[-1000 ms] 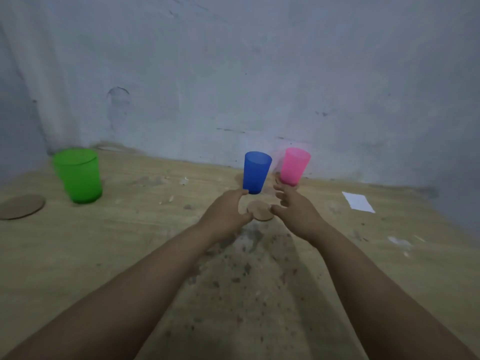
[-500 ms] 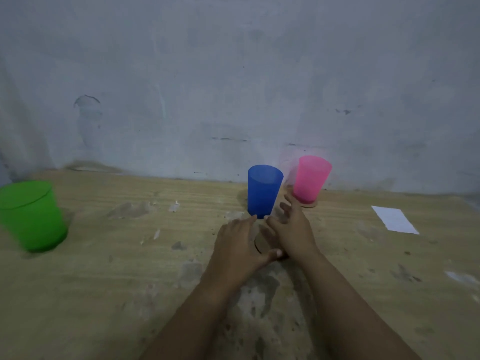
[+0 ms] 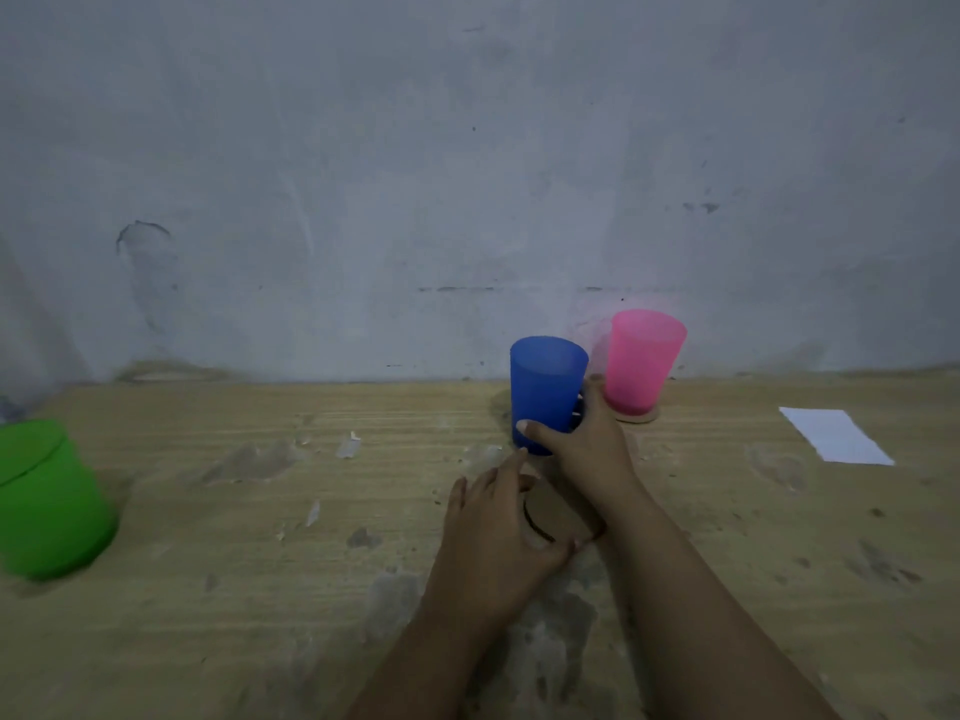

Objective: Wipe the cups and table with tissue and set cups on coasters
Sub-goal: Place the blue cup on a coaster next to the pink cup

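Observation:
A blue cup [image 3: 546, 387] stands upright near the back wall, and my right hand [image 3: 589, 446] is wrapped around its lower part. Just in front of it my left hand [image 3: 498, 532] holds a round brown coaster [image 3: 558, 511], tilted up off the wooden table [image 3: 234, 589]. A pink cup [image 3: 641, 358] stands on its own coaster [image 3: 641, 417] right of the blue cup. A green cup [image 3: 44, 501] sits at the far left edge of view. A white tissue [image 3: 834, 434] lies flat at the right.
A grey plaster wall [image 3: 467, 174] runs along the table's back edge. The tabletop is stained and has small white scraps [image 3: 349, 446] left of the blue cup.
My right hand has moved forward from the coaster and closed around the blue cup. My left hand has kept the coaster and tipped it up. The view has shifted left and down slightly.

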`<move>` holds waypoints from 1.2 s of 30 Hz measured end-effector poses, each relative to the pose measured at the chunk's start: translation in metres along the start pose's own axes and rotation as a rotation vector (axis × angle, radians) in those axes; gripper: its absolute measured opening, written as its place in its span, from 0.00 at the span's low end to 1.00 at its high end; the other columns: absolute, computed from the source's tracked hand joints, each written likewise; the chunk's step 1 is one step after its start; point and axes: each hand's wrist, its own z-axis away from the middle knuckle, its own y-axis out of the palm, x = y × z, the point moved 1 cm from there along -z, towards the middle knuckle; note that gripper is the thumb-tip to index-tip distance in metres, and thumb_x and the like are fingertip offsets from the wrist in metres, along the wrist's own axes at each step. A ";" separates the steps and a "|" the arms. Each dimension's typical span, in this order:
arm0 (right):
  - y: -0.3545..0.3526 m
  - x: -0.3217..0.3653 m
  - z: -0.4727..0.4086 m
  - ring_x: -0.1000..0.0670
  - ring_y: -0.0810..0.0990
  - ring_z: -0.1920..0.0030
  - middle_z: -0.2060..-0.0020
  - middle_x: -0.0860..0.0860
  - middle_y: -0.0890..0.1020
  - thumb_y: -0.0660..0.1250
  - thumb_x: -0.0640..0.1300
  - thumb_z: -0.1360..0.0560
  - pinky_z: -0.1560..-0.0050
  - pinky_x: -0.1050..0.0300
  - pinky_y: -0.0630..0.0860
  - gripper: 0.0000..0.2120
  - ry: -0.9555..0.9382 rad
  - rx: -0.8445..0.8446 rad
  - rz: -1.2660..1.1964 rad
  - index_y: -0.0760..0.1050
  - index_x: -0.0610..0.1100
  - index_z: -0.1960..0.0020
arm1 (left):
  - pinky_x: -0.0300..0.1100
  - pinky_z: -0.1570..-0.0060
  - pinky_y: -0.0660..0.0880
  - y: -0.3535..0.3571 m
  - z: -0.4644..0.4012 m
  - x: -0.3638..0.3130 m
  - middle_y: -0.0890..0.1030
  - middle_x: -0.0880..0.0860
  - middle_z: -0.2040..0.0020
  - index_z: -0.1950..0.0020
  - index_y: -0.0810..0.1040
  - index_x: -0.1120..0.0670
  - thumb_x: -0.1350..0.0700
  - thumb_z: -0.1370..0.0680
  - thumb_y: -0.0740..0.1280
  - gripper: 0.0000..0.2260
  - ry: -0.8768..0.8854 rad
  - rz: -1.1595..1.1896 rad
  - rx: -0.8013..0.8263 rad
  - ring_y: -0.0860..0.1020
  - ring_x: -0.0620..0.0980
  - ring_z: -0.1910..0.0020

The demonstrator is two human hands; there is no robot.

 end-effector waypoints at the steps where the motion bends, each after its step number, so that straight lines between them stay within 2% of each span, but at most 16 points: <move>1: -0.002 -0.001 -0.001 0.51 0.77 0.47 0.44 0.52 0.77 0.76 0.47 0.35 0.55 0.59 0.76 0.30 -0.010 -0.025 -0.022 0.66 0.51 0.37 | 0.46 0.28 0.54 -0.001 -0.002 0.001 0.74 0.41 0.39 0.26 0.56 0.47 0.37 0.32 0.68 0.39 -0.009 0.018 -0.012 0.68 0.41 0.37; 3: -0.006 -0.003 -0.003 0.52 0.77 0.47 0.45 0.54 0.76 0.76 0.47 0.35 0.55 0.58 0.76 0.29 -0.005 -0.086 -0.102 0.66 0.53 0.38 | 0.46 0.29 0.57 -0.005 -0.008 0.006 0.76 0.43 0.40 0.26 0.57 0.48 0.39 0.34 0.70 0.40 -0.025 0.012 -0.051 0.69 0.43 0.38; 5: -0.008 -0.005 -0.003 0.53 0.77 0.48 0.46 0.55 0.77 0.75 0.47 0.35 0.53 0.55 0.78 0.29 0.010 -0.148 -0.184 0.67 0.54 0.38 | 0.47 0.33 0.65 -0.012 -0.019 0.013 0.77 0.44 0.40 0.26 0.58 0.47 0.41 0.35 0.72 0.41 -0.067 0.023 -0.087 0.71 0.45 0.40; 7: -0.011 -0.007 -0.002 0.59 0.77 0.51 0.48 0.58 0.77 0.75 0.46 0.34 0.58 0.60 0.76 0.27 -0.010 -0.190 -0.203 0.67 0.56 0.40 | 0.48 0.41 0.73 -0.020 -0.036 0.021 0.77 0.46 0.40 0.26 0.58 0.48 0.42 0.35 0.74 0.42 -0.105 0.049 -0.127 0.73 0.47 0.41; 9: -0.011 -0.008 -0.001 0.61 0.77 0.53 0.51 0.61 0.76 0.75 0.45 0.34 0.62 0.65 0.73 0.26 -0.023 -0.208 -0.188 0.66 0.57 0.42 | 0.48 0.44 0.75 -0.026 -0.054 0.027 0.77 0.48 0.39 0.26 0.58 0.50 0.43 0.35 0.75 0.43 -0.120 0.061 -0.146 0.75 0.48 0.42; 13: -0.010 -0.008 -0.004 0.60 0.76 0.50 0.50 0.62 0.76 0.75 0.46 0.34 0.59 0.63 0.73 0.26 -0.033 -0.204 -0.161 0.66 0.58 0.43 | 0.46 0.44 0.74 -0.025 -0.085 0.035 0.76 0.51 0.37 0.25 0.56 0.51 0.46 0.33 0.75 0.43 -0.131 0.074 -0.142 0.76 0.50 0.40; 17: -0.010 -0.008 -0.005 0.62 0.74 0.51 0.52 0.65 0.73 0.75 0.47 0.34 0.60 0.66 0.71 0.27 -0.052 -0.195 -0.120 0.65 0.57 0.42 | 0.44 0.43 0.72 -0.015 -0.099 0.042 0.76 0.51 0.35 0.24 0.53 0.53 0.45 0.32 0.74 0.44 -0.089 0.026 -0.097 0.75 0.51 0.38; 20: -0.009 -0.007 -0.005 0.63 0.74 0.51 0.52 0.65 0.73 0.75 0.47 0.34 0.60 0.66 0.71 0.27 -0.056 -0.187 -0.108 0.66 0.55 0.40 | 0.45 0.40 0.71 -0.012 -0.102 0.047 0.76 0.52 0.34 0.23 0.48 0.52 0.44 0.32 0.74 0.47 -0.076 -0.003 -0.080 0.74 0.52 0.36; 24: -0.006 -0.008 -0.002 0.65 0.74 0.54 0.54 0.66 0.73 0.75 0.48 0.34 0.63 0.69 0.69 0.25 -0.059 -0.170 -0.045 0.65 0.57 0.44 | 0.42 0.40 0.67 -0.010 -0.102 0.049 0.71 0.55 0.30 0.23 0.42 0.50 0.47 0.30 0.74 0.48 -0.089 0.019 -0.078 0.70 0.53 0.33; 30: -0.006 -0.009 0.000 0.66 0.73 0.55 0.54 0.67 0.72 0.75 0.48 0.34 0.63 0.69 0.69 0.25 -0.051 -0.162 -0.011 0.65 0.56 0.44 | 0.39 0.49 0.69 -0.009 -0.106 0.049 0.75 0.53 0.36 0.23 0.44 0.51 0.49 0.30 0.74 0.47 -0.132 0.047 -0.134 0.74 0.51 0.40; 36: -0.001 -0.007 -0.001 0.66 0.73 0.54 0.53 0.66 0.73 0.76 0.48 0.35 0.64 0.72 0.69 0.26 -0.042 -0.180 -0.041 0.65 0.55 0.43 | 0.37 0.51 0.69 -0.008 -0.106 0.050 0.77 0.52 0.38 0.23 0.42 0.51 0.48 0.29 0.73 0.47 -0.130 0.033 -0.158 0.75 0.49 0.42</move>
